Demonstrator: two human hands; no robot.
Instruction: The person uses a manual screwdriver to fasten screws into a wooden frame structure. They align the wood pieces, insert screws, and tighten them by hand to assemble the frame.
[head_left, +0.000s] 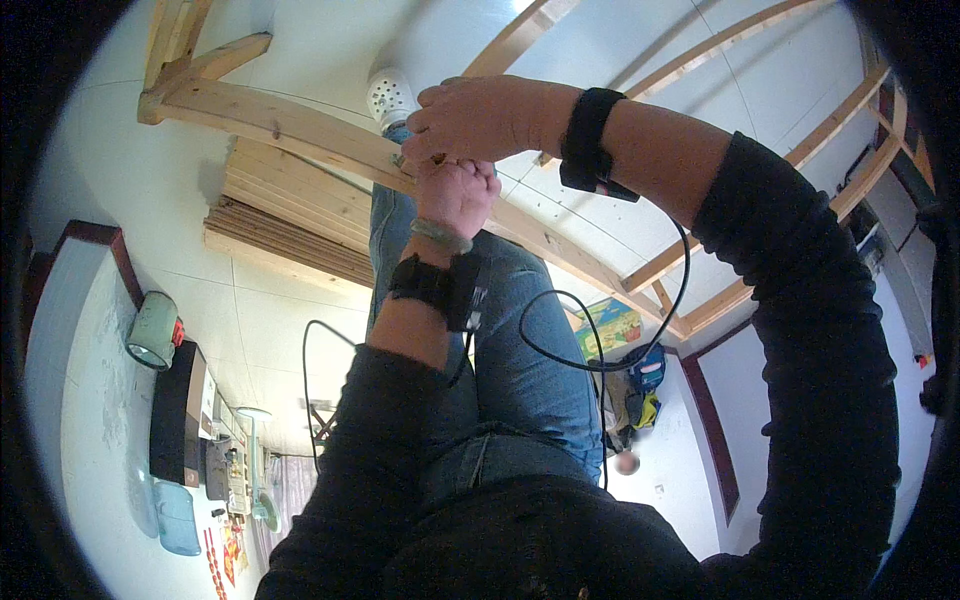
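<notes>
My left hand (456, 198) is closed, its fingers curled against a pale wooden beam (270, 122) that crosses in front of my legs. Just beyond it, my right hand (485, 115) reaches in from the right, fingers bent and pressed together over the same spot on the beam. The two hands nearly touch, and whatever is pinched between them is hidden by the fingers. The beam is part of a wooden frame with slats, such as a long rail (720, 40) at the upper right. Black straps with cables circle both wrists.
Stacked wooden boards (290, 195) lie left of my legs. My foot in a white clog (391, 96) stands beyond the beam. A black cable (683, 275) loops beside my right arm. A green lantern-like lamp (152, 330) and a dark box (180, 415) sit at left.
</notes>
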